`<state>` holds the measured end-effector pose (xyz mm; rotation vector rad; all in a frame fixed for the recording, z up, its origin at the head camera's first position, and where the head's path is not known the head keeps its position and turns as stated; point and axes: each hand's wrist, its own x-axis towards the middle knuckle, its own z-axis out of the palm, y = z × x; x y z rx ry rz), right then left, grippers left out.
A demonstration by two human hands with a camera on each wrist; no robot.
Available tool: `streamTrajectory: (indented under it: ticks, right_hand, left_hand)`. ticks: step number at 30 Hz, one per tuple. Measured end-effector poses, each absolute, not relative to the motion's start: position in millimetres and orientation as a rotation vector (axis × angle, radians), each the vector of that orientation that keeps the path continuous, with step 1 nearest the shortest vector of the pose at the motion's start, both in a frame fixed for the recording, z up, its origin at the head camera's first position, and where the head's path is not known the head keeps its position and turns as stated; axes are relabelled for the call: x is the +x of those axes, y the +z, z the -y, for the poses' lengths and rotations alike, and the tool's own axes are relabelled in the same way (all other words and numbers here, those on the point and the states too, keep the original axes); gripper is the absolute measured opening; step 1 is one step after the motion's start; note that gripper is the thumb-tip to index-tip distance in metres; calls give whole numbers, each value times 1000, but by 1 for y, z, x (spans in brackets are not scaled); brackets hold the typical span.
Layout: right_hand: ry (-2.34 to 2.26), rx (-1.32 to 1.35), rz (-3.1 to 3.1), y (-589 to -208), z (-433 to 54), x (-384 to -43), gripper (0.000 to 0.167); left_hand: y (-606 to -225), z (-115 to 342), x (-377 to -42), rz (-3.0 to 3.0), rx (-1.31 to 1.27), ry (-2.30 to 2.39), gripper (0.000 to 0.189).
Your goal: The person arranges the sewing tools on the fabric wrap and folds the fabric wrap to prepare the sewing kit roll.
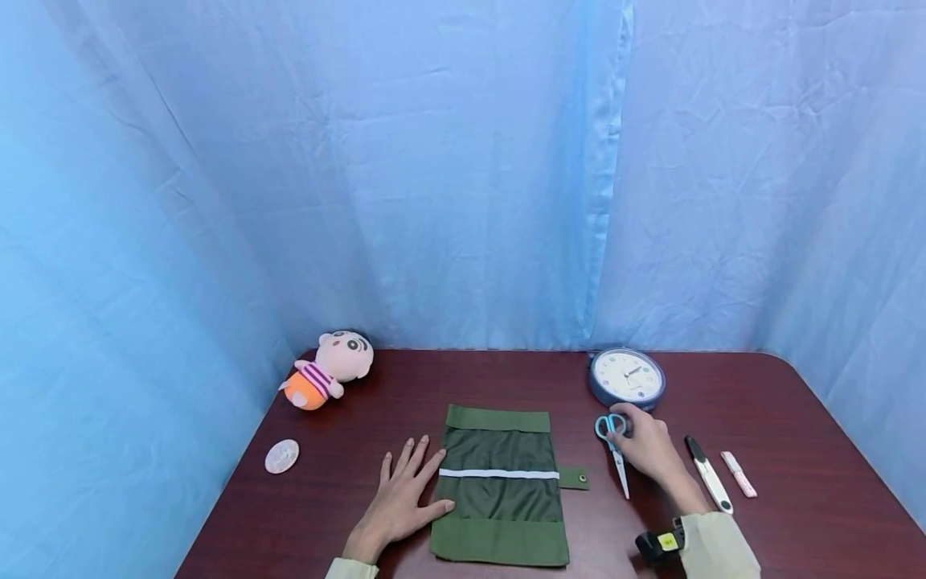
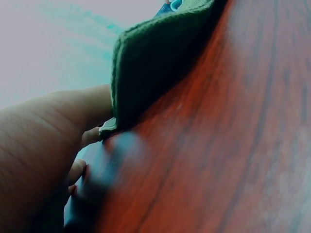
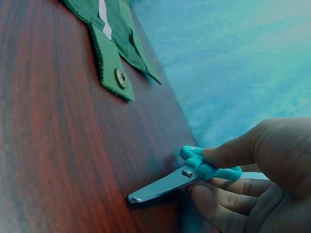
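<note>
Small scissors (image 3: 165, 183) with turquoise handles are pinched at the handles between thumb and fingers of my right hand (image 1: 646, 444). In the right wrist view the blades are together, their tip close to the tabletop. A green fabric pouch (image 1: 499, 531) lies spread flat in the middle, with a white strip across it and a snap tab (image 1: 575, 478) on its right side. Fingers spread, my left hand (image 1: 401, 503) lies at the pouch's left edge, its thumb on the fabric. The left wrist view shows the pouch's corner (image 2: 150, 68) raised off the wood beside the thumb.
A blue round clock (image 1: 626, 378) sits just behind the right hand. To its right lie a white-and-black cutter-like tool (image 1: 709, 474) and a small pink-and-white stick (image 1: 739, 474). On the left are a plush doll (image 1: 325, 370) and a round pale disc (image 1: 282, 456). Blue curtains surround the table.
</note>
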<state>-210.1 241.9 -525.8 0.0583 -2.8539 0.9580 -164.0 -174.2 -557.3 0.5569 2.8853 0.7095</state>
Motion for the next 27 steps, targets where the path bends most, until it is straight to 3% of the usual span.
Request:
streamTrajectory:
  ticks: [27]
  right_hand:
    - [1675,-55,2688,-534,-205,-236,46]
  left_hand:
    - [-561,175,-165,-2884,566,737,80]
